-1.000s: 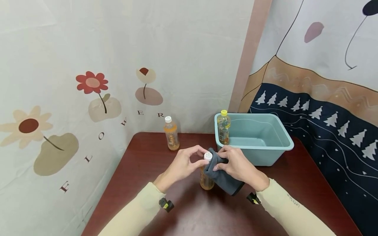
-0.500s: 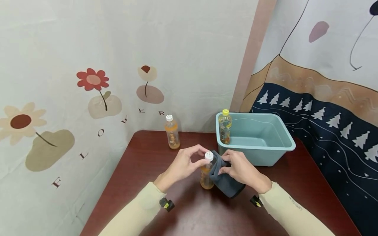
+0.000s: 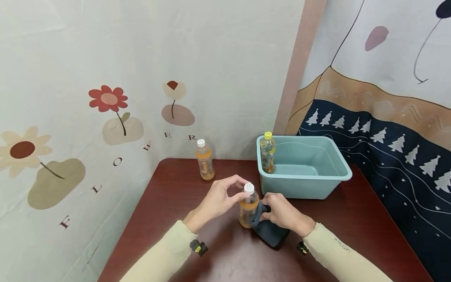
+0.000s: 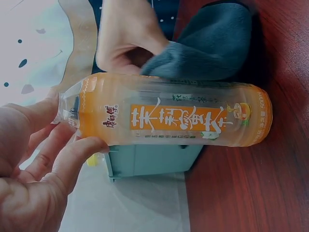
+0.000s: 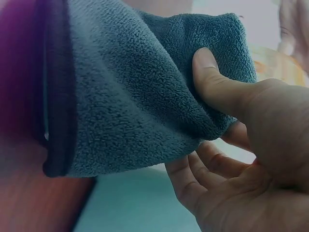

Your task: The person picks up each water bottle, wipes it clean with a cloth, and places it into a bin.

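A clear plastic bottle (image 3: 248, 209) with an orange label and white cap stands upright on the table. My left hand (image 3: 220, 197) pinches it at the neck, just under the cap; the left wrist view shows thumb and fingers around the neck of the bottle (image 4: 174, 113). In my right hand (image 3: 285, 213) is a folded dark grey-blue cloth (image 3: 271, 233), pressed to the right side of the bottle around mid-height. Thumb and fingers grip the cloth (image 5: 130, 96) in the right wrist view, its free end hanging down toward the table.
Another orange-label bottle (image 3: 205, 160) with a white cap stands at the table's back edge. Behind my right hand, a light blue-green plastic bin (image 3: 304, 188) holds a yellow-capped bottle (image 3: 267, 152) in its left corner. A printed curtain (image 3: 225, 78) hangs behind the dark red table (image 3: 169, 196).
My right hand has slid the cloth down the bottle's side, from near the cap to about mid-height. My left hand keeps its hold on the neck.
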Demonstrator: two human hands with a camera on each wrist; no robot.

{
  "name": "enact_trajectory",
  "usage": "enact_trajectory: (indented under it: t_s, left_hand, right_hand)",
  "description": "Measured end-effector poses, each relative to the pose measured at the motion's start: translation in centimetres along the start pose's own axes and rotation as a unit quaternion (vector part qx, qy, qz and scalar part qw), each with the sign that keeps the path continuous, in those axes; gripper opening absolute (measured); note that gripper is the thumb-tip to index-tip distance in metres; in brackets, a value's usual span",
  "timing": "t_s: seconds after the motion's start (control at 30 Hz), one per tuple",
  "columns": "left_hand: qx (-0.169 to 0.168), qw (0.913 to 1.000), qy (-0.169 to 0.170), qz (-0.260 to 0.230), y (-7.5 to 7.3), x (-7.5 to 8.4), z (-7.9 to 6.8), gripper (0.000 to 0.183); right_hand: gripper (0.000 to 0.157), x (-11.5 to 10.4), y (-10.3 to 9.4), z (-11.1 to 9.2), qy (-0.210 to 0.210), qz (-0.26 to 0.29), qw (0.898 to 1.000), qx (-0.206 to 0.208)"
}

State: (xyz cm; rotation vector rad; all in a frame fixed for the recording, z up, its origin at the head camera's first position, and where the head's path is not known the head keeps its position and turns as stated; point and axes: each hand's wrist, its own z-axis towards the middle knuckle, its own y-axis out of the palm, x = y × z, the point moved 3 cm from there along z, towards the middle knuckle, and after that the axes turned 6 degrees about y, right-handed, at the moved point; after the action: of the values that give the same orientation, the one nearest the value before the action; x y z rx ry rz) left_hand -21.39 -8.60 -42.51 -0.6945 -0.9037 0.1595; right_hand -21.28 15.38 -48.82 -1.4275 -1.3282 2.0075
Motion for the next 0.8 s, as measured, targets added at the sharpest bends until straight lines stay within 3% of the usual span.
enact_trajectory:
  t_s: [0.4,0.8]
  left_hand:
    - [0.004,1.0,-0.003,-0.006,-0.1,-0.1,-0.1,0.025]
    - [0.005,1.0,0.004,-0.003,0.1,-0.1,0.0,0.025]
  right_hand:
    - [0.016,1.6,2.7,0.6,-0.019,-0.012,0.999,-0.033]
    - [0.02,1.8,2.5,0.6,-0.005,0.006,0.999,-0.031]
